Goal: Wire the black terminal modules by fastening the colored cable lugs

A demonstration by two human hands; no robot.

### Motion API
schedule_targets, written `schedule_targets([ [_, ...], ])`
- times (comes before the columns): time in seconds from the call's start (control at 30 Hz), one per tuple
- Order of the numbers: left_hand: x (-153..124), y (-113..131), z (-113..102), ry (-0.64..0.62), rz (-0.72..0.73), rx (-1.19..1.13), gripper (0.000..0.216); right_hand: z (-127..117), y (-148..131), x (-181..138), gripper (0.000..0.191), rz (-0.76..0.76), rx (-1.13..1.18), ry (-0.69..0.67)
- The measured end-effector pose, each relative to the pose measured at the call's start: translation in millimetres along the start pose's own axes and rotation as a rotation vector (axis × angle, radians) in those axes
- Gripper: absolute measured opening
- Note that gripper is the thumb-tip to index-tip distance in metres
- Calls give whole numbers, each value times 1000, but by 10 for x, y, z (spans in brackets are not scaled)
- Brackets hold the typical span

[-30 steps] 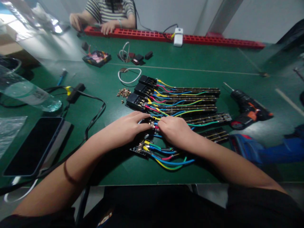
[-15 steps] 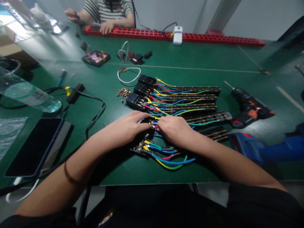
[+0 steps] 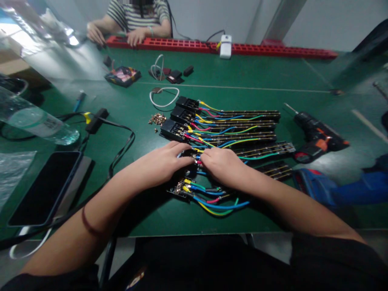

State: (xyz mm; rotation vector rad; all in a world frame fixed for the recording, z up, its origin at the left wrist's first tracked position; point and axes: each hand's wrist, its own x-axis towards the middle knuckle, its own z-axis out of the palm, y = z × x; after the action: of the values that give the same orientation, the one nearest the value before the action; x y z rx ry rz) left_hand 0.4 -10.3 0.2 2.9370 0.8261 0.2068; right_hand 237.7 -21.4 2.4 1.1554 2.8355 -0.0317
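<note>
On green table (image 3: 242, 74), wired strips (image 3: 242, 126), cordless drill (image 3: 317, 137), grey wall (image 3: 197, 16)

Two bare hands in shot, left hand (image 3: 160, 163) and right hand (image 3: 224, 163), forearms uncovered all the way up. On the left forearm there's a thin dark reddish band (image 3: 89, 226), slim like a hair tie. At the near edge, black clothing (image 3: 212, 262) fills the bottom of the view, plain and matte. A black sleeve (image 3: 333, 262) covers the right upper arm, a dark sleeve edge (image 3: 45, 283) shows near left, and a small pale mark (image 3: 135, 278) sits on the cloth
</note>
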Motion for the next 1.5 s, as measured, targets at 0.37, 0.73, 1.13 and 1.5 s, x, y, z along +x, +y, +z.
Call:
schedule_targets([
  [0.37, 21, 3, -46, -30, -4, -2, 43, -49, -21, 9, 23, 7, -14, -40],
  [0.73, 34, 18, -70, -62, -5, 24, 48, -125, -47, -12, 25, 3, -47, -72],
  [1.13, 8, -37, -22, -27, 11, -21, 49, -127, -49, -35, 26, 4, -80, -78],
  [1.5, 4, -32, -23, -36, 17, -4, 46, -89, -21, -54, 25, -50, -60, -30],
])
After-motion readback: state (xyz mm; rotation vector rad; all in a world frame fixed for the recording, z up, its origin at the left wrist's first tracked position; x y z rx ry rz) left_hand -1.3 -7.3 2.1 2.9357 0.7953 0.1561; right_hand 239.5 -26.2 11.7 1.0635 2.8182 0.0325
